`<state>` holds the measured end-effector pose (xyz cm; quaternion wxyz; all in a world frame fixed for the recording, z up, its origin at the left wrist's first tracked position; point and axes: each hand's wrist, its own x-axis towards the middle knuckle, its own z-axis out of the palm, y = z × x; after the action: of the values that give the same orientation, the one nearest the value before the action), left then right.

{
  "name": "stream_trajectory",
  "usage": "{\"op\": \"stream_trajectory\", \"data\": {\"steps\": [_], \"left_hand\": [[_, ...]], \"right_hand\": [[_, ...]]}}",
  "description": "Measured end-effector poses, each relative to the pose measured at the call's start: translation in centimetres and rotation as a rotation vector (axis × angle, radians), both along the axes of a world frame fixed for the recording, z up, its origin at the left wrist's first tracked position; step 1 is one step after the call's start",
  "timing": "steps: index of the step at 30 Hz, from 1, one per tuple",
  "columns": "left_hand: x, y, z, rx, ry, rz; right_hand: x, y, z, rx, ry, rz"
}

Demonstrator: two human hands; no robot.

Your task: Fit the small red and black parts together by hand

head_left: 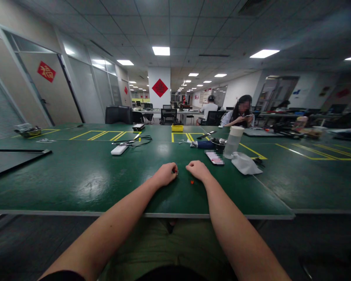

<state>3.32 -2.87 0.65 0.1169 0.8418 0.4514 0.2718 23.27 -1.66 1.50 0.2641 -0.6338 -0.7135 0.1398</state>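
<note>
Both my forearms reach out over a green table (pixel 84 183). My left hand (pixel 164 174) rests on the tabletop with its fingers curled round a small part with a red and metal tip, too small to name. My right hand (pixel 198 170) lies a short way to the right, fingers closed; what is in it, if anything, is hidden. A tiny red piece (pixel 192 182) lies on the table just below and between the two hands, touching neither.
Beyond the hands lie a phone (pixel 214 157), a white lidded jug (pixel 233 141), a crumpled white cloth (pixel 245 163), a white power adapter with black cable (pixel 119 149) and a yellow box (pixel 177 127). A person sits at the far right side.
</note>
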Motion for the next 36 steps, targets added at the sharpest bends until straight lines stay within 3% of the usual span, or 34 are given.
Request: {"op": "stream_trajectory", "data": {"steps": [4, 9, 16, 25, 36], "left_hand": [[-0.4, 0.4, -0.2, -0.053, -0.098, 0.005], [0.2, 0.6, -0.7, -0.113, -0.2, -0.119], [0.4, 0.3, -0.3, -0.39, -0.505, -0.187], [-0.2, 1.2, -1.2, -0.502, -0.758, -0.131], [0.2, 1.3, -1.3, -0.572, -0.953, -0.152]], "right_hand": [[2.0, -0.9, 0.2, -0.297, 0.065, 0.294], [1.2, -1.4, 0.2, -0.322, 0.061, 0.457], [-0.7, -0.6, -0.6, -0.038, 0.028, 0.426], [-1.9, -1.0, -1.0, -0.089, 0.6, 0.376], [-2.3, -0.4, -1.6, -0.052, 0.874, 0.342]]}}
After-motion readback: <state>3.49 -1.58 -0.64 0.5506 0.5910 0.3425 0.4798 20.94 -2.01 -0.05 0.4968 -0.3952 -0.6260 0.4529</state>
